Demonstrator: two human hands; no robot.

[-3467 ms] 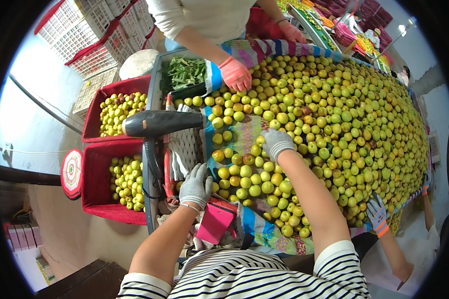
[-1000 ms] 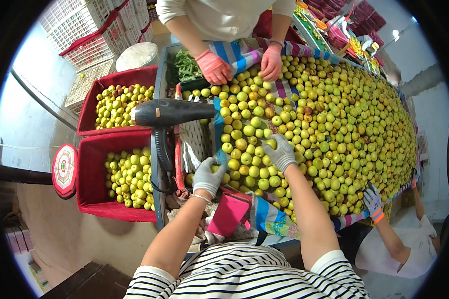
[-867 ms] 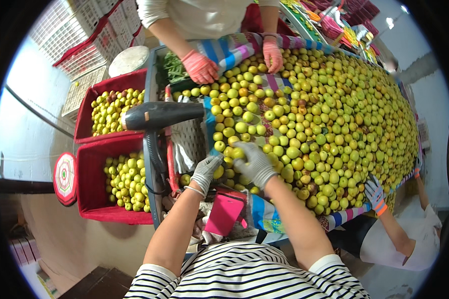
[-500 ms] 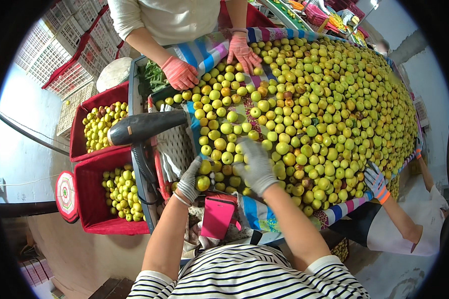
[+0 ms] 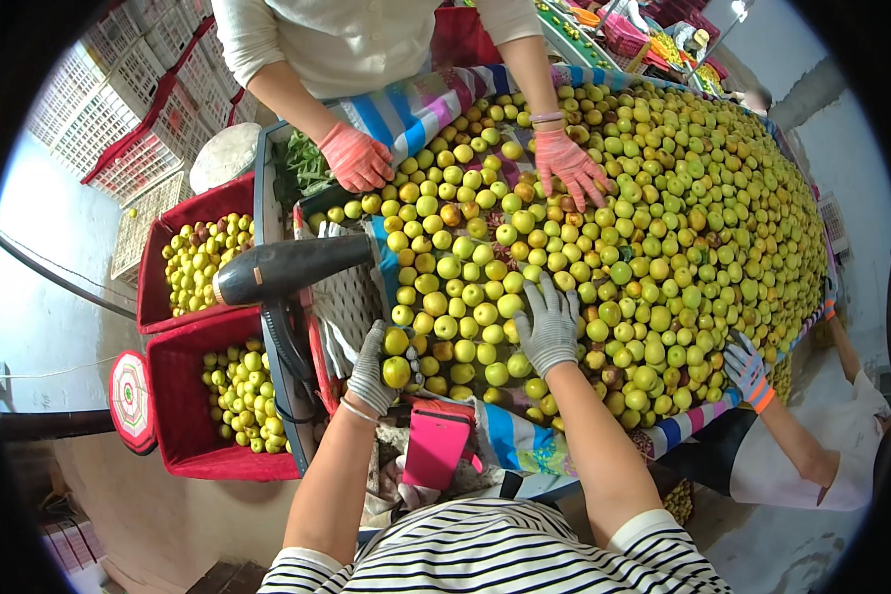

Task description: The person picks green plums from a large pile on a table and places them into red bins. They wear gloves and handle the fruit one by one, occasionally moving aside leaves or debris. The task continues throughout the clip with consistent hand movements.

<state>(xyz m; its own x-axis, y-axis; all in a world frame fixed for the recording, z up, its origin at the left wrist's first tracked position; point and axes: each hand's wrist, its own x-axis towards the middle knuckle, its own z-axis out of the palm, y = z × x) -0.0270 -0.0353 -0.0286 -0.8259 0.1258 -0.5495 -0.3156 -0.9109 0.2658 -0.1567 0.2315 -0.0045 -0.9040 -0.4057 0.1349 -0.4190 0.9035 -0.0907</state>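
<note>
Brightly lit, nearly washed out on the left wall [image 5: 49,327]; crisp mid-frame, bowed and blackened toward the edges.

The gloved left hand [image 5: 370,370] curves beside two round yellow-green fruits [image 5: 396,372]; the gloved right hand [image 5: 548,327] spreads over the fruit pile [image 5: 703,228], left of which sits a black hair dryer [image 5: 292,269].

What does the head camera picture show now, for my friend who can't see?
The person's gray-gloved right hand lies spread on a huge pile of round yellow-green fruit; the gray-gloved left hand is beside two fruits. Opposite, a co-worker's coral-pink gloved hands reach over the fruit. At left are a black plastic hair dryer and red fruit-filled bins.
</note>
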